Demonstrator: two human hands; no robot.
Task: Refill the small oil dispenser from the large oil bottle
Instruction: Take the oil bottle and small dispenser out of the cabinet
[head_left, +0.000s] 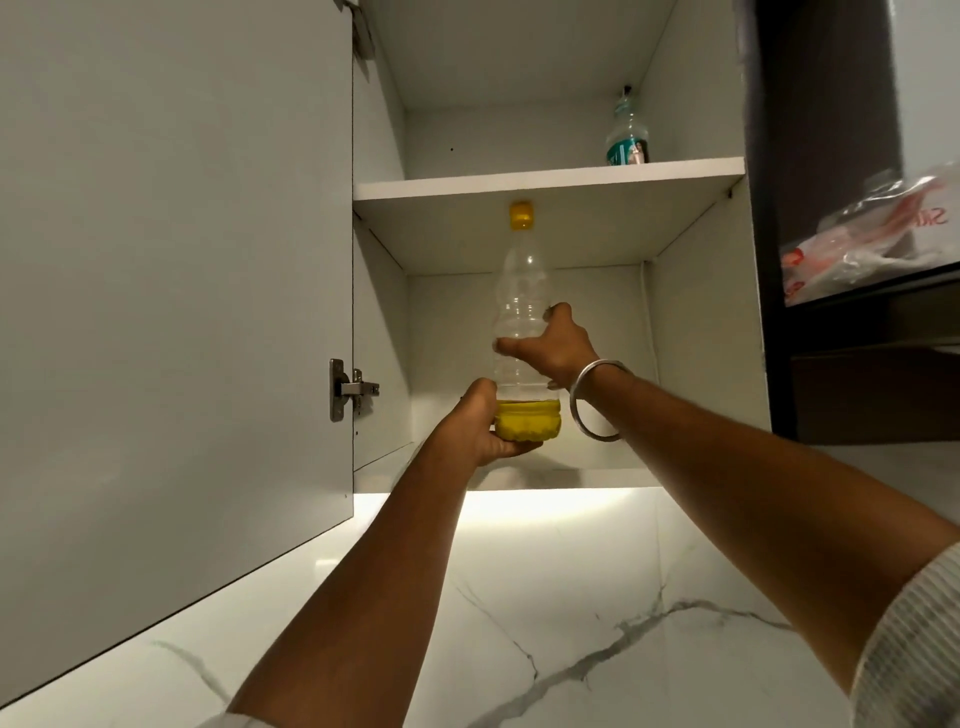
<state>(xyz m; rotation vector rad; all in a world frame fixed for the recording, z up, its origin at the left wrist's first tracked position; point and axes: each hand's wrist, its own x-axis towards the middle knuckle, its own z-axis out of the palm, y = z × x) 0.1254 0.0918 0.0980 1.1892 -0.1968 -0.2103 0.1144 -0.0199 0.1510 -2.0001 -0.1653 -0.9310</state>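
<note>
A tall clear large oil bottle (521, 291) with a yellow cap stands upright at the lower shelf of an open wall cabinet. Only a shallow layer of yellow oil fills its bottom. My left hand (480, 426) cups the bottle's base from the left and underneath. My right hand (553, 345), with a metal bangle on the wrist, grips the bottle's middle from the right. Whether the base rests on the shelf or hangs just above it I cannot tell. The small oil dispenser is not in view.
The cabinet door (171, 286) stands open at the left. A small green-labelled bottle (627, 132) sits on the upper shelf (519, 182) at the right. A dark cabinet holding plastic bags (872, 239) is at the right. A marble wall (571, 597) lies below.
</note>
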